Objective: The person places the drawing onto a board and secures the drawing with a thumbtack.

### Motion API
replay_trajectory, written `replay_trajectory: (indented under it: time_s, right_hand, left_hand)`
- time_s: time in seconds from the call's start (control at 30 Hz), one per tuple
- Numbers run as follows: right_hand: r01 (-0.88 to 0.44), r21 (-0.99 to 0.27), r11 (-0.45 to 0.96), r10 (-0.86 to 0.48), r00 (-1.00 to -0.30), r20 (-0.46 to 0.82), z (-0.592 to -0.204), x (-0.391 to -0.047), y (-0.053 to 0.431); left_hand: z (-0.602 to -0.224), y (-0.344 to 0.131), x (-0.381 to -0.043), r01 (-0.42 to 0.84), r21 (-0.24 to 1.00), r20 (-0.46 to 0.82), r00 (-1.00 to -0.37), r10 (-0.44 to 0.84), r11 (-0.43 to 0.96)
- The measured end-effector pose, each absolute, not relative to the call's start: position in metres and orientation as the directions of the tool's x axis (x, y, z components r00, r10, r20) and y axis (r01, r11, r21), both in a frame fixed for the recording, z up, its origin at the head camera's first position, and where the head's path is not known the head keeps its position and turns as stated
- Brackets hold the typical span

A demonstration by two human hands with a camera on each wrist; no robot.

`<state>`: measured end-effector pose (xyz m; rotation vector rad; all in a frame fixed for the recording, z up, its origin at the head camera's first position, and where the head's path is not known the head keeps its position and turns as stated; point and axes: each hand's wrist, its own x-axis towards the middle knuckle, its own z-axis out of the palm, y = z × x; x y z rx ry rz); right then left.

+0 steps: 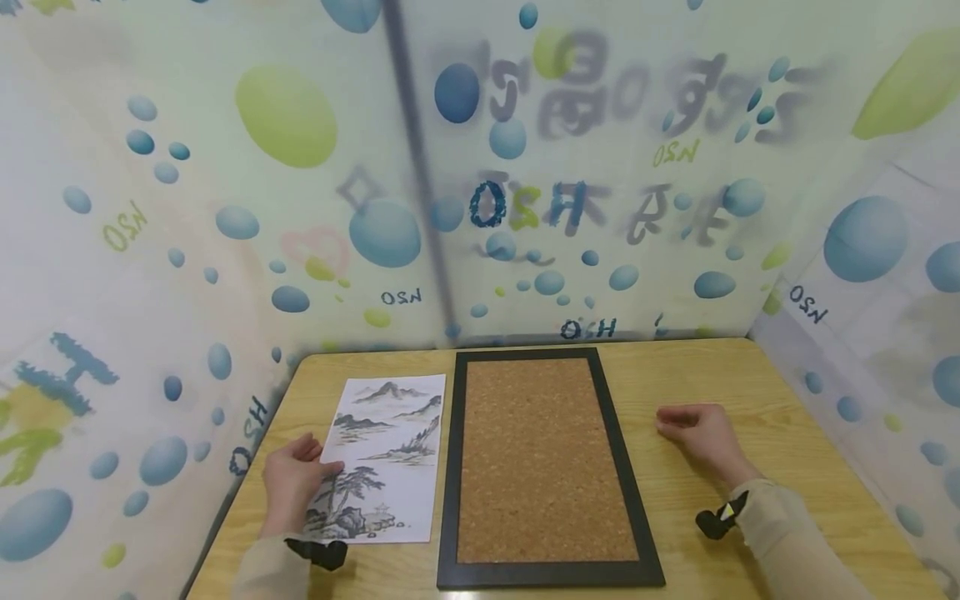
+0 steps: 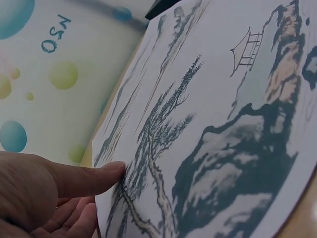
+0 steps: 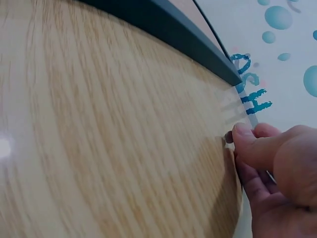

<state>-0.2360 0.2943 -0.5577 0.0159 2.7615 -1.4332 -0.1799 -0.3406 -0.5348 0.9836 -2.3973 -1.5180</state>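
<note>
An ink landscape print, white paper with mountains, a pine and a pavilion, lies on the left of the wooden table. My left hand pinches its left edge, thumb on the printed face and fingers behind it. In the left wrist view the thumb presses close to the pine. To the right of the print lies a corkboard in a black frame. My right hand is over the table right of the board. Its thumb and finger pinch a small, dark, round-ended object; I cannot tell its kind.
The light wooden table ends at a printed curtain with bubbles and lettering, which hangs behind and on both sides. The board's black frame is raised above the tabletop. Each wrist wears a small black device.
</note>
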Motion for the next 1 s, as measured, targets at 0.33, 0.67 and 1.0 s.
replay_trajectory:
  time_s: [0.33, 0.67, 1.0]
  right_hand:
    - [0.038, -0.791, 0.610, 0.015, -0.999, -0.037, -0.5572, -0.2395, 0.2922]
    - [-0.071, -0.729, 0.681, -0.057, -0.997, 0.043, -0.5551, -0.2411, 0.2889]
    - [-0.047, -0.745, 0.665, -0.032, -0.999, 0.035, -0.5548, -0.2457, 0.2892]
  left_hand:
    - [-0.5374, -0.3406, -0.1835, -0.468, 0.848, -0.232, -0.751, -0.618, 0.250]
    - [-0.5402, -0.3426, -0.1876, -0.486, 0.826, -0.232, -0.756, -0.613, 0.286]
    - [-0.5393, -0.3443, -0.1878, -0.524, 0.772, -0.252, -0.772, -0.584, 0.360]
